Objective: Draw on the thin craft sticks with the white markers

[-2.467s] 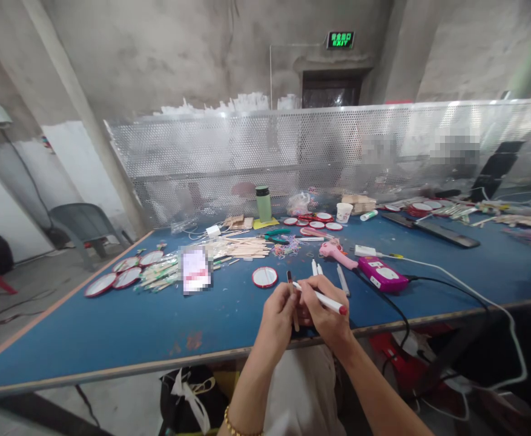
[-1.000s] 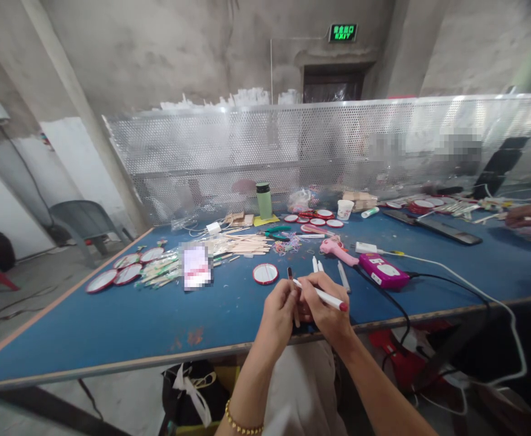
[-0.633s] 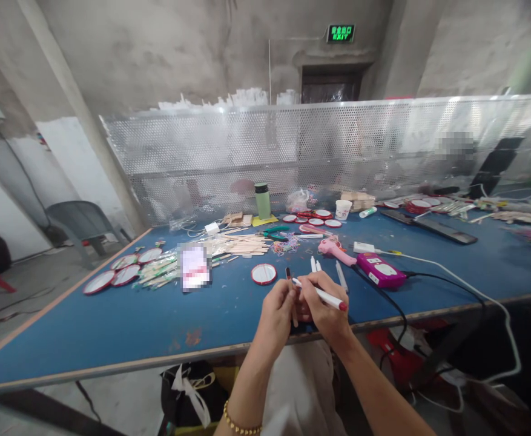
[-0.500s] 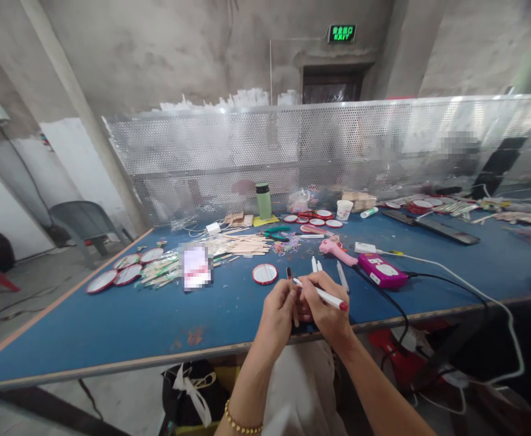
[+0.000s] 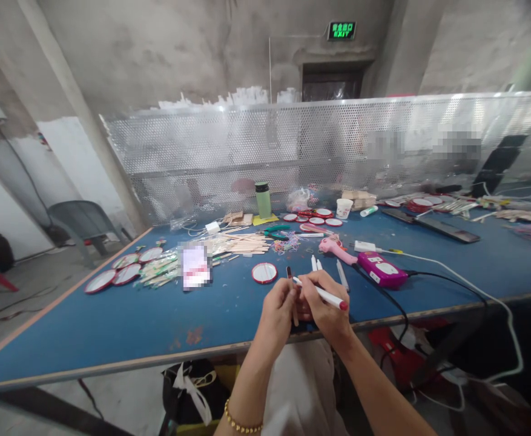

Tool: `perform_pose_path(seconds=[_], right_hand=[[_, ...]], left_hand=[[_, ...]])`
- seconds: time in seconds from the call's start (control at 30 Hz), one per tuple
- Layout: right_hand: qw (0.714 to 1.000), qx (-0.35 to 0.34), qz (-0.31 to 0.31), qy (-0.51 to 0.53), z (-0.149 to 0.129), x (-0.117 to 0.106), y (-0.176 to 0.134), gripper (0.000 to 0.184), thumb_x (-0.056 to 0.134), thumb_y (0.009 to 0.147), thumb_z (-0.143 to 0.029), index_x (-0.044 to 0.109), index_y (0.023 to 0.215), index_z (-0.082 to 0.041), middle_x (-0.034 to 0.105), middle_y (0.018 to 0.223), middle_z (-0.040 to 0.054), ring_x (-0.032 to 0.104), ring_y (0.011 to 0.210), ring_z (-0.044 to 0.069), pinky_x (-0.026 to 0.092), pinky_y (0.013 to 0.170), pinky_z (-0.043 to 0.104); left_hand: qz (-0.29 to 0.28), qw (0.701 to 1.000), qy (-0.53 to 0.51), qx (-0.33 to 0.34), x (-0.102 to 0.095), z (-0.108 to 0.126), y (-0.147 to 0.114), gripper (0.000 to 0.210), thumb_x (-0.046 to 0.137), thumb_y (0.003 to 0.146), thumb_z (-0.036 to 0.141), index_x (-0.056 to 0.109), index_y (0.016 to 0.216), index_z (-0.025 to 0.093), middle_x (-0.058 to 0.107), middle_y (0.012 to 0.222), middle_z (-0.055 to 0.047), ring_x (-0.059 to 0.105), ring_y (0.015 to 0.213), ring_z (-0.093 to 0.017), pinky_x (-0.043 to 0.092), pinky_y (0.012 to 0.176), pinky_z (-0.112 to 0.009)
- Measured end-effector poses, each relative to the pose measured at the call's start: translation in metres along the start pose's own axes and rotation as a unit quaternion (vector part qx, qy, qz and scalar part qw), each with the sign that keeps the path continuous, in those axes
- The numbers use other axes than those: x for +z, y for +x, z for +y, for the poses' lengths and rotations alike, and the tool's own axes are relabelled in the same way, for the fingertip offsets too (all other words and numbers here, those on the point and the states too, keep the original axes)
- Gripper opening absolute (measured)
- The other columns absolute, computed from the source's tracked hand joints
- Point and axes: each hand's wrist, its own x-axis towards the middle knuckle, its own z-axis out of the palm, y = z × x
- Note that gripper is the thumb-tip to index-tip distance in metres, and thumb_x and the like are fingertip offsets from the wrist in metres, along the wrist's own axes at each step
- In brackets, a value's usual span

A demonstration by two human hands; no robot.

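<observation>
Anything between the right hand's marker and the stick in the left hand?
Nothing visible: the right hand holds the white marker with its tip close to the stick in the left hand; whether they touch is too small to tell.

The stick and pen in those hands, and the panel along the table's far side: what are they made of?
Stick: probably wood, given its plain light-brown lower end; the upper end is dark.
Pen: likely plastic, with a smooth white barrel and red end.
Panel: apparently metal, grey with bright glints and punched with small holes.
</observation>
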Motion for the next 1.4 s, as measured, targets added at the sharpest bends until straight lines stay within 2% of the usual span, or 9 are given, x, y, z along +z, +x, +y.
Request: perform_pose_path(seconds=[0.1,0.57,0.8,1.0,1.27,1.4], right_hand=[[1.0,-0.004,-0.001,-0.001,-0.0006,-0.0009,-0.0001,0.023,0.052,0.088,-0.025,0.062,0.068,-0.02,0.061,0.055,-0.0027,0.057,0.047,0.011,0.045,0.049,0.02],[1.0,-0.008,-0.003,0.011,0.0017,0.0008,-0.0011,0.022,0.052,0.088,-0.024,0.061,0.068,-0.02,0.062,0.056,-0.0033,0.056,0.047,0.009,0.045,0.048,0.019],[1.0,-0.005,-0.006,-0.002,-0.0001,-0.0008,0.0001,0.023,0.051,0.088,-0.026,0.061,0.068,-0.021,0.06,0.054,-0.0031,0.057,0.047,0.011,0.045,0.049,0.02],[1.0,-0.006,-0.016,0.009,0.0005,0.0003,0.0001,0.023,0.051,0.088,-0.026,0.06,0.068,-0.021,0.06,0.054,-0.0037,0.055,0.046,0.01,0.044,0.047,0.019],[1.0,-0.022,0.001,0.003,-0.0007,-0.0008,0.0004,0.022,0.052,0.088,-0.023,0.061,0.068,-0.02,0.061,0.054,-0.0033,0.057,0.047,0.01,0.044,0.048,0.019],[1.0,-0.021,-0.001,0.007,-0.0006,-0.0006,0.0003,0.022,0.052,0.087,-0.022,0.06,0.067,-0.02,0.061,0.054,-0.0035,0.056,0.046,0.01,0.043,0.047,0.019]], left_hand=[[0.001,1.0,-0.002,-0.003,0.0005,0.0009,-0.0006,0.042,0.064,0.073,0.056,0.045,0.072,0.019,0.045,0.06,0.006,0.042,0.049,-0.007,0.039,0.044,-0.019],[0.005,1.0,-0.003,-0.008,0.0004,0.0022,-0.001,0.041,0.066,0.073,0.055,0.047,0.072,0.018,0.047,0.063,0.005,0.046,0.053,-0.008,0.046,0.049,-0.021],[-0.002,1.0,0.002,0.008,0.0006,0.0026,-0.0011,0.039,0.063,0.075,0.054,0.045,0.07,0.019,0.044,0.056,0.007,0.041,0.045,-0.007,0.044,0.044,-0.02],[-0.002,1.0,0.001,0.004,0.0008,0.0023,-0.0005,0.039,0.063,0.075,0.053,0.045,0.07,0.019,0.045,0.058,0.007,0.043,0.047,-0.007,0.046,0.047,-0.021],[0.003,1.0,0.002,0.0,-0.0013,-0.0018,0.0004,0.037,0.064,0.076,0.05,0.047,0.073,0.019,0.049,0.063,0.004,0.046,0.052,-0.008,0.041,0.047,-0.018],[-0.004,1.0,-0.007,-0.003,-0.0012,-0.0014,0.0003,0.037,0.064,0.076,0.051,0.046,0.073,0.019,0.047,0.061,0.006,0.044,0.048,-0.008,0.042,0.046,-0.02]])
